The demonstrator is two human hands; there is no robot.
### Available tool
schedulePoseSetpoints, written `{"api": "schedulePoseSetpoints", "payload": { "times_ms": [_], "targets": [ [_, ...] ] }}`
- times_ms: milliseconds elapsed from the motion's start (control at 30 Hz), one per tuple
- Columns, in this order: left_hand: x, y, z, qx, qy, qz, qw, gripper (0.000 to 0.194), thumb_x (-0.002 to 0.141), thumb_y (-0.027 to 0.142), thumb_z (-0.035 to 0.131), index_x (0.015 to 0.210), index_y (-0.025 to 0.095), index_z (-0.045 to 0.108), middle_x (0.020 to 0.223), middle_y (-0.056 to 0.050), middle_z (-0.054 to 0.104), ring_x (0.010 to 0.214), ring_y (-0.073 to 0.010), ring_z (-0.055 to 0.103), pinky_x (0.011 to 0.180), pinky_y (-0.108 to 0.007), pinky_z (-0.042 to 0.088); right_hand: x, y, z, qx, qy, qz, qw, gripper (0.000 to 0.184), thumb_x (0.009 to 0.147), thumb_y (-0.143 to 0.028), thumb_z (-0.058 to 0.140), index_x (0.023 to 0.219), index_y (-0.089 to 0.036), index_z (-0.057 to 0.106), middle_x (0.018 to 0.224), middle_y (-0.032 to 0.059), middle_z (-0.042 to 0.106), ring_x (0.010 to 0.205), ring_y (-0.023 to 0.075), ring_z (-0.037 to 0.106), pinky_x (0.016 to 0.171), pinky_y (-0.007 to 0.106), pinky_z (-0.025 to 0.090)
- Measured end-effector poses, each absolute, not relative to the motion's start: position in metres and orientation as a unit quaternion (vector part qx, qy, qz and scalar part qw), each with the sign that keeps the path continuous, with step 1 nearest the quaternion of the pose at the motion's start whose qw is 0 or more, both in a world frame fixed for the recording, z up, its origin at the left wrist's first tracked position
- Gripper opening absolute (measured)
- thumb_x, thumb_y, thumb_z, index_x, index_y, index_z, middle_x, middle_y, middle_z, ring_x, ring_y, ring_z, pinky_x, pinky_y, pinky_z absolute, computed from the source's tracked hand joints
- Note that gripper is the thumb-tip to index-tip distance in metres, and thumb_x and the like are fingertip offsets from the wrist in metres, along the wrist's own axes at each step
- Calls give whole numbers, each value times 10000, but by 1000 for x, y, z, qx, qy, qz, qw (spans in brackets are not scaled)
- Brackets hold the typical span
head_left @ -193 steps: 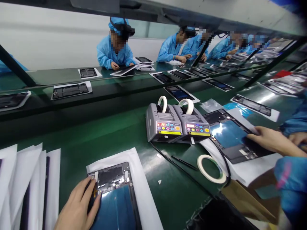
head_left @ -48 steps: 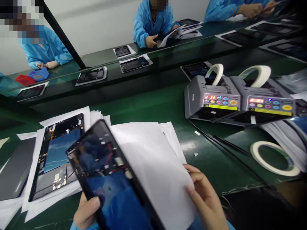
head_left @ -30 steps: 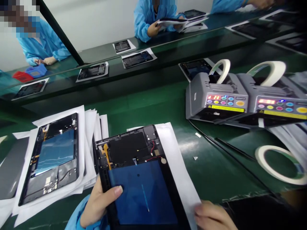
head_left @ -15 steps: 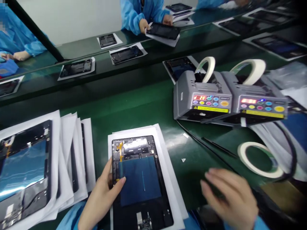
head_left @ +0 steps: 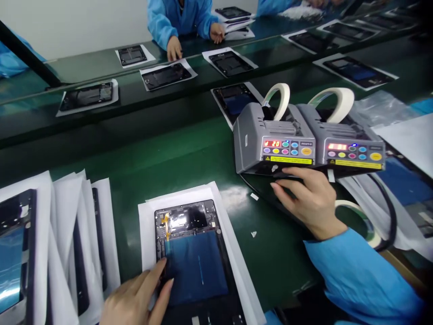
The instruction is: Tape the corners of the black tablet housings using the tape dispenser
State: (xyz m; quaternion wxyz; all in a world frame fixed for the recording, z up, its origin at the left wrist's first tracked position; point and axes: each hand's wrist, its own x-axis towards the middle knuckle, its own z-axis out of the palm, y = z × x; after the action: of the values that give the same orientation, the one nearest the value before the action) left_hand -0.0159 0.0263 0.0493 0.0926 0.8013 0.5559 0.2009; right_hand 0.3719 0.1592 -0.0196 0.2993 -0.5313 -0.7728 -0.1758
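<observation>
An opened tablet [head_left: 198,266], with a blue battery panel and an orange flex cable, lies face up on white sheets [head_left: 148,234]. My left hand [head_left: 135,293] rests at its left edge, index finger and thumb a little apart and touching the frame. My right hand [head_left: 309,196] is raised just below the front of the left tape dispenser [head_left: 275,140]. Its thumb and forefinger are apart, close to a small white tape piece [head_left: 274,168] at the outlet. Nothing shows between those fingers.
A second tape dispenser [head_left: 345,140] adjoins the first, with a tape roll [head_left: 355,216] before it. Stacked tablets between sheets [head_left: 64,243] stand at left. A black cable [head_left: 260,192] and paper scraps [head_left: 254,197] lie on the green table. Across the rail, a co-worker's hands [head_left: 174,47] touch a sheet.
My right hand has moved up to the dispenser's outlet. My left hand has slid down and loosened along the tablet's edge. The co-worker has set down a tablet. The view has shifted right.
</observation>
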Motion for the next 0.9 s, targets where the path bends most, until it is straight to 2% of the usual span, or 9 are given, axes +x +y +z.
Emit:
{"api": "schedulePoseSetpoints", "payload": {
  "times_ms": [100, 167, 300, 400, 567, 667, 733, 800, 900],
  "targets": [
    [-15, 31, 46, 817, 537, 192, 83, 263, 952, 372, 541, 1142, 221, 643, 736, 1, 726, 540, -171, 691, 502, -221, 532, 374, 161, -19, -529, -765, -196, 312, 125, 867, -303, 652, 973, -241, 673, 990, 68, 708, 883, 217, 660, 781, 376, 525],
    [-14, 34, 46, 828, 524, 181, 79, 267, 957, 366, 533, 1137, 203, 644, 723, -4, 717, 528, -173, 682, 509, -233, 536, 375, 165, -18, -538, -763, -213, 287, 155, 870, -312, 653, 1002, -236, 681, 947, 63, 712, 822, 203, 654, 732, 355, 505],
    [-7, 39, 47, 854, 493, 144, 83, 278, 962, 341, 521, 1114, 156, 661, 726, -25, 710, 530, -177, 674, 521, -257, 538, 377, 173, -20, -570, -745, -252, 236, 142, 869, -368, 658, 919, -247, 714, 809, 50, 695, 686, 181, 604, 619, 337, 426],
    [1, 45, 49, 871, 469, 119, 80, 290, 975, 319, 489, 1097, 128, 671, 717, -30, 699, 517, -173, 657, 507, -277, 529, 379, 174, -20, -536, -749, -307, 241, 122, 855, -360, 679, 873, -247, 722, 747, 42, 677, 632, 168, 550, 578, 325, 375],
    [15, 57, 55, 888, 441, 117, 61, 309, 1004, 283, 414, 1065, 117, 668, 724, -30, 696, 541, -159, 655, 515, -275, 518, 382, 175, -16, -485, -768, -350, 229, 76, 864, -289, 670, 898, -247, 724, 760, 25, 676, 632, 141, 522, 583, 299, 369],
    [21, 60, 57, 889, 439, 115, 53, 335, 1025, 255, 352, 1050, 124, 660, 716, -21, 685, 535, -147, 637, 509, -274, 507, 383, 178, -13, -454, -771, -359, 267, 45, 831, -243, 694, 875, -237, 706, 746, 16, 675, 610, 138, 510, 551, 299, 351],
    [23, 61, 58, 889, 440, 109, 56, 334, 1028, 232, 334, 1063, 125, 648, 715, -14, 674, 543, -152, 634, 507, -287, 508, 382, 175, -8, -444, -768, -359, 292, 31, 810, -231, 707, 826, -235, 680, 713, 7, 666, 593, 145, 513, 533, 305, 350],
    [26, 62, 57, 890, 439, 106, 68, 316, 1024, 231, 346, 1078, 122, 638, 710, -9, 656, 553, -163, 631, 501, -306, 509, 374, 164, 3, -452, -772, -333, 299, 55, 812, -213, 695, 847, -234, 658, 724, 20, 666, 624, 168, 547, 556, 320, 395],
    [33, 67, 53, 890, 437, 106, 71, 282, 1009, 223, 381, 1073, 120, 636, 720, -10, 639, 567, -180, 622, 490, -329, 509, 348, 137, 25, -479, -804, -196, 294, 167, 815, -142, 674, 957, -221, 637, 834, 60, 689, 728, 188, 609, 641, 324, 477]
  ]
}}
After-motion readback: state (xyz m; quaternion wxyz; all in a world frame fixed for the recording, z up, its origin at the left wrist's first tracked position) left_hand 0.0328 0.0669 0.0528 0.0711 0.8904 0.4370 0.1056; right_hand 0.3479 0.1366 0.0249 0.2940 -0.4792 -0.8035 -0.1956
